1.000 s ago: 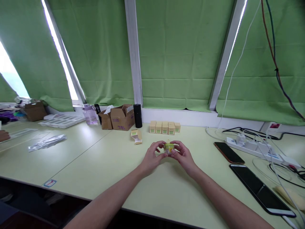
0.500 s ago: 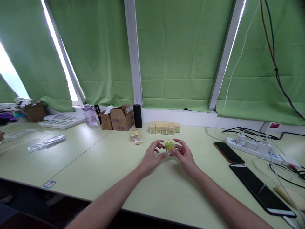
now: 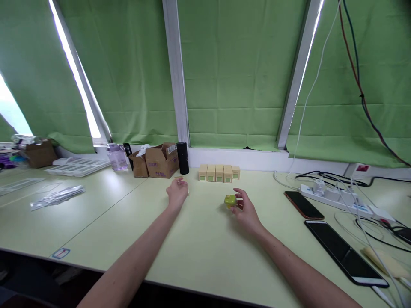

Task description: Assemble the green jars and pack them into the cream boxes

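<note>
A small clear container with a green lid (image 3: 230,200) is held at the fingertips of my right hand (image 3: 248,214), just over the table. My left hand (image 3: 177,193) reaches out to the left with its fingers closed round a small cardboard box (image 3: 188,191). The palm and fingers cover most of that box, so only slivers of its edges show. Behind and between the hands, several small tan boxes with green-framed fronts (image 3: 219,173) stand in a close group.
Two brown cartons (image 3: 163,160), a black cylinder (image 3: 183,158) and a lilac bottle (image 3: 117,157) line the back. Plastic-wrapped pieces (image 3: 58,196) lie left. To the right are two phones (image 3: 303,205), a power strip (image 3: 334,197) and tangled cables.
My left hand has left the green-lidded container and moved left onto the small cardboard box. My right hand still holds the container, which is now tipped over. The view has shifted slightly.
</note>
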`<action>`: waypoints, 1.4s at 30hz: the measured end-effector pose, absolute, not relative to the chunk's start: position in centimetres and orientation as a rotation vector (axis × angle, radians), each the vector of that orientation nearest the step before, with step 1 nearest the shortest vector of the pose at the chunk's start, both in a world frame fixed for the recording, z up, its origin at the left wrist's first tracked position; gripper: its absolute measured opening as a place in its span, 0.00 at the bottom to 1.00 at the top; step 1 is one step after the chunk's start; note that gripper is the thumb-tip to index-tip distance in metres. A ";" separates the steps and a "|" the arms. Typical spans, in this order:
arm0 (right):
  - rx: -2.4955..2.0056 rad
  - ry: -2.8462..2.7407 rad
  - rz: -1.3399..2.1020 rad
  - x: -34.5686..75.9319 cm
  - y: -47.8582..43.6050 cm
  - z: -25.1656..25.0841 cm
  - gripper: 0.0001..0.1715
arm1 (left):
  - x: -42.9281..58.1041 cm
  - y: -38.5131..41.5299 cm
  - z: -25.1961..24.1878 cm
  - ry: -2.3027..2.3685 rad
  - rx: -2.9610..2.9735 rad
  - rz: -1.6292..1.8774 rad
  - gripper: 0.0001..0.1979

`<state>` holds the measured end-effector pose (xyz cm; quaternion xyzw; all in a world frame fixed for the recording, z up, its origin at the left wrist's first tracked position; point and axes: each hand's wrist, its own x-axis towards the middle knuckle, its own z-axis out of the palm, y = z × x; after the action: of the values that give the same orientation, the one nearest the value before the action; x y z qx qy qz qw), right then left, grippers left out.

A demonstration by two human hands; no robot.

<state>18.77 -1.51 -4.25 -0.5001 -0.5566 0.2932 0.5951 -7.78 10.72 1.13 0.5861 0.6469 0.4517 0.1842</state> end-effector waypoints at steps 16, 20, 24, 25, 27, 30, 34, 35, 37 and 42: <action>-1.249 -1.384 0.629 20.4 0.4 -6.6 0.26 | -11.5 17.4 0.8 2.243 1.509 0.880 0.16; -1.292 -1.386 0.641 20.3 0.3 -6.7 0.26 | -10.8 16.6 0.9 2.134 1.508 0.911 0.13; -1.296 -1.410 0.588 20.2 -0.4 -5.6 0.36 | -9.6 14.4 1.4 1.954 1.569 1.060 0.12; -1.297 -1.425 0.543 20.1 -0.7 -5.1 0.36 | -9.1 13.6 1.5 1.903 1.586 1.108 0.12; -1.285 -1.462 0.422 19.8 -1.4 -3.9 0.31 | -7.9 12.0 1.6 1.792 1.617 1.198 0.12; -1.264 -1.504 0.276 18.9 -2.6 -2.3 0.23 | -5.7 9.1 1.5 1.625 1.634 1.301 0.16; -1.269 -1.520 0.199 17.7 -3.7 -1.1 0.18 | -2.6 5.0 1.6 1.281 1.594 1.374 0.23; -1.279 -1.519 0.191 17.4 -3.9 -1.0 0.18 | -1.8 4.1 1.7 1.117 1.563 1.393 0.25; -1.302 -1.519 0.182 17.1 -4.1 -0.9 0.20 | -0.6 2.3 1.9 0.896 1.561 1.443 0.26; -1.307 -1.517 0.154 16.6 -4.2 -0.6 0.23 | 1.0 -0.1 1.6 0.669 1.797 1.410 0.25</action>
<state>16.64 -4.20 -0.59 -0.5490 -0.6372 0.0645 0.5370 0.97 -0.07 1.64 0.7009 0.2611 0.5501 0.3714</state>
